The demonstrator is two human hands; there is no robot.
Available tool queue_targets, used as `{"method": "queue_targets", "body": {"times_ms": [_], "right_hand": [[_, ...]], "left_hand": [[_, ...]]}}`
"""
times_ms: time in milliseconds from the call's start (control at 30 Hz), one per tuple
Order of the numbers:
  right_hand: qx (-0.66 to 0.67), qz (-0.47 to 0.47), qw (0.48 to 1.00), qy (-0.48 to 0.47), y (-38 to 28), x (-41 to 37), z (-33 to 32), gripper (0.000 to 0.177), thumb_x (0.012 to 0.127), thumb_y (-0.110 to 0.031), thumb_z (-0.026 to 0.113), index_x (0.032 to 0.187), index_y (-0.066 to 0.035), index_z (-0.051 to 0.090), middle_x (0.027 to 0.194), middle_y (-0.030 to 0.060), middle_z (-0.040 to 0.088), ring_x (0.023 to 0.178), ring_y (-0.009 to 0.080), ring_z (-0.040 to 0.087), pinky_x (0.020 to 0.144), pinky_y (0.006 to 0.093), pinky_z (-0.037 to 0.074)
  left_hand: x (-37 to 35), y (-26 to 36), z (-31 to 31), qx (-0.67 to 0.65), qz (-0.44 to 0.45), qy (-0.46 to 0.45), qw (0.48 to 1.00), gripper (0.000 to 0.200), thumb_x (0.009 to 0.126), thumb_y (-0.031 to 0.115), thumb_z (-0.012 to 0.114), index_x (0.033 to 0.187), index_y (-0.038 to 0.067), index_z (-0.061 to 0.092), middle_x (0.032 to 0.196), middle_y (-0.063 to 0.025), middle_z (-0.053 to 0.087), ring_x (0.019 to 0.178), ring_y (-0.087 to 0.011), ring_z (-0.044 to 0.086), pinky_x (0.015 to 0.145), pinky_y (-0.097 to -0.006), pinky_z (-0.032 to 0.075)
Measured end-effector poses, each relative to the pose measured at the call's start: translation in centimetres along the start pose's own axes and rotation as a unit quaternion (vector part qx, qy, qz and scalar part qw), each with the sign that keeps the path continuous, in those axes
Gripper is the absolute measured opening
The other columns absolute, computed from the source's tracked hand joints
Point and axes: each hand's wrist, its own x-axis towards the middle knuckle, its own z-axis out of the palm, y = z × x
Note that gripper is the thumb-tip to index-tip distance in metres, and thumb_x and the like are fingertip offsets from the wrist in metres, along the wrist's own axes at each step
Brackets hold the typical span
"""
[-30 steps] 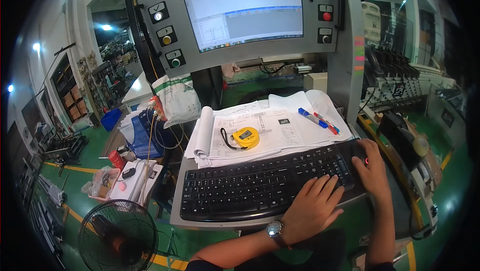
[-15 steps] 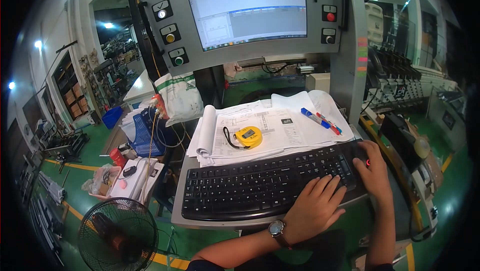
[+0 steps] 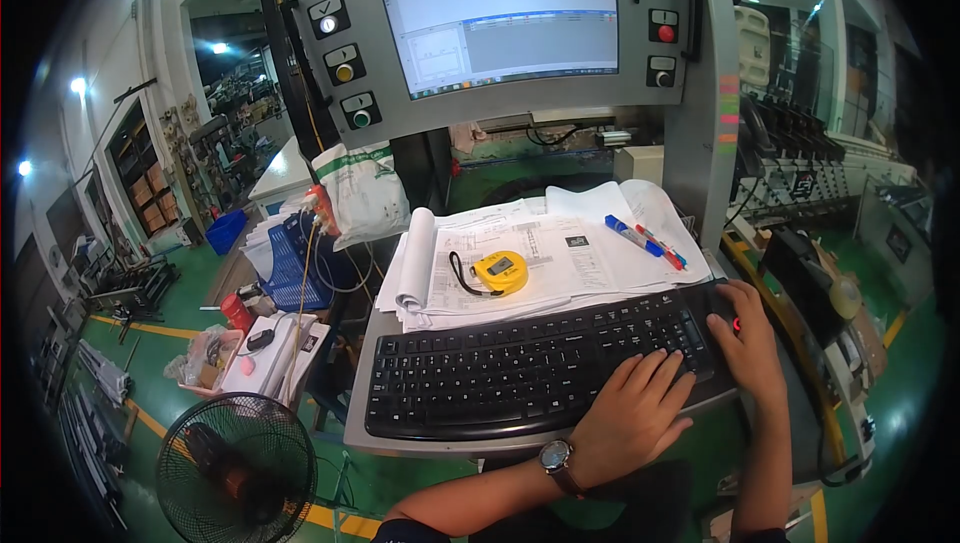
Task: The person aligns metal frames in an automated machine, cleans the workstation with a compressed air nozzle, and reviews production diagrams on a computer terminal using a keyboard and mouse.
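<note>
My left hand (image 3: 628,421), with a wristwatch (image 3: 555,458) on its wrist, rests over the right end of a black keyboard (image 3: 480,378). Its fingers are stretched out on the number keys and hold nothing. To the right of the keyboard, my right hand (image 3: 752,348) is curled over a black mouse (image 3: 712,301); a red glow shows beside the fingers. Behind the keyboard lie printed drawing sheets (image 3: 560,288). On these sit a yellow tape measure (image 3: 500,272) with a black strap, a blue marker (image 3: 632,236) and a red pen (image 3: 665,249).
A machine control panel (image 3: 540,93) with a lit screen (image 3: 500,18) and push buttons stands above the papers. A white plastic bag (image 3: 365,198) hangs at its left. Lower left are a black fan (image 3: 235,468), a blue basket (image 3: 298,283) and a red can (image 3: 237,313).
The whole view has shifted very slightly. Both hands stay in the same places on the keyboard and mouse.
</note>
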Motion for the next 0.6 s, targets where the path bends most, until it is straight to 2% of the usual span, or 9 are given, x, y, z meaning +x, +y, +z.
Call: {"method": "queue_targets", "body": {"times_ms": [600], "right_hand": [[0.003, 0.013, 0.998, 0.059, 0.31, -0.30, 0.11, 0.042, 0.087, -0.012, 0.066, 0.127, 0.000, 0.064, 0.137, 0.0178, 0.061, 0.125, 0.0386, 0.062, 0.105, 0.0425, 0.048]], "left_hand": [[0.06, 0.07, -0.16, -0.002, -0.001, -0.002, 1.000, 0.055, 0.093, 0.036, 0.074, 0.134, 0.001, 0.062, 0.140, -0.0204, 0.059, 0.132, -0.0342, 0.054, 0.113, -0.0465, 0.042]]}}
